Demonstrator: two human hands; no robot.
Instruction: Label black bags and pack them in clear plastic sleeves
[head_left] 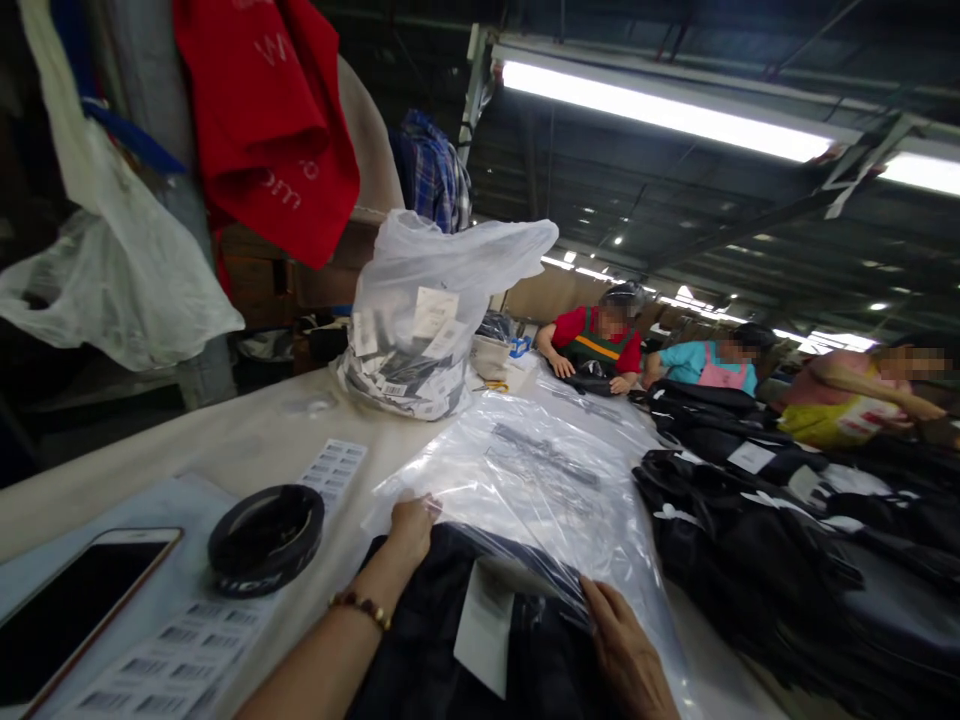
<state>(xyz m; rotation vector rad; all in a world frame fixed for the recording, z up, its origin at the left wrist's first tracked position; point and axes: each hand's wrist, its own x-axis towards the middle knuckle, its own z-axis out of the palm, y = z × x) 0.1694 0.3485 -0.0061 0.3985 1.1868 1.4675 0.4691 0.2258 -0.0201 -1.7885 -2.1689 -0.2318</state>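
Note:
A folded black garment (435,620) with a pale card tag (484,625) lies in front of me, its far end at the mouth of a clear plastic bag (555,480). My left hand (411,530), with a beaded bracelet at the wrist, has its fingers closed on the bag's edge at the garment's far left corner. On the right side, my right hand (626,645) grips the garment's edge, fingers together along it; the thumb is hidden. The bag's film covers part of the garment's far edge.
Left of my arm lie a black tape roll (266,540), barcode label sheets (187,640) and a phone (75,610). A white plastic bag of tags (412,330) stands behind. Black garments (750,540) are heaped at right. Several co-workers (600,335) sit beyond.

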